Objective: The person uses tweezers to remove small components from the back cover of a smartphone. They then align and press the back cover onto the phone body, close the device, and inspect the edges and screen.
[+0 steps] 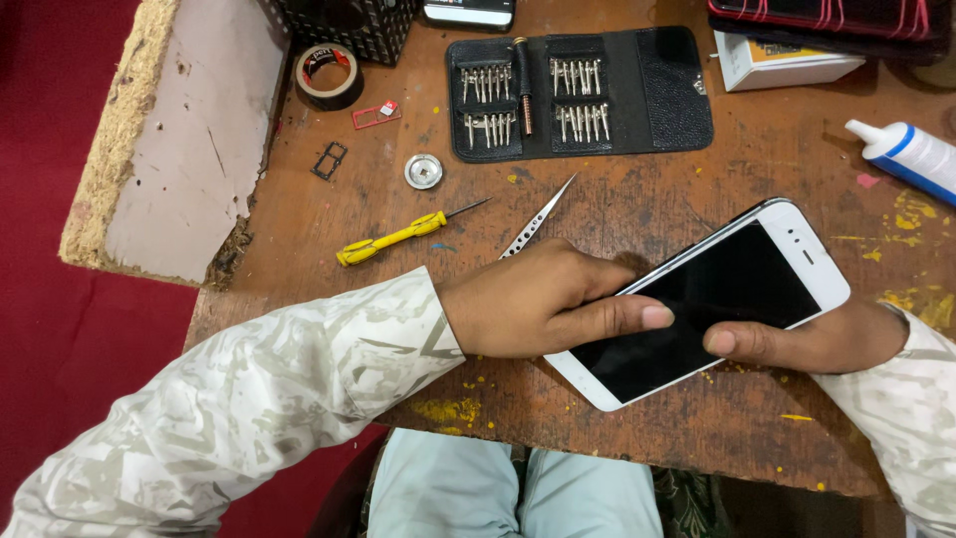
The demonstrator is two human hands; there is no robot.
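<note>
A white smartphone [732,289] with a dark screen lies tilted above the wooden workbench [637,199], screen up. My left hand [543,299] grips its left long edge, thumb resting on the glass. My right hand [812,339] holds the phone from underneath at the lower right, thumb on the screen's edge. Metal tweezers [538,217] lie partly under my left hand, tip pointing up and right.
A yellow-handled screwdriver [398,237] lies left of the tweezers. An open black case of screwdriver bits [578,92] sits at the back. A tape roll [329,76], a round metal disc [423,171], a SIM tray [330,159], a white glue bottle [911,154] and a white box [782,62] are around.
</note>
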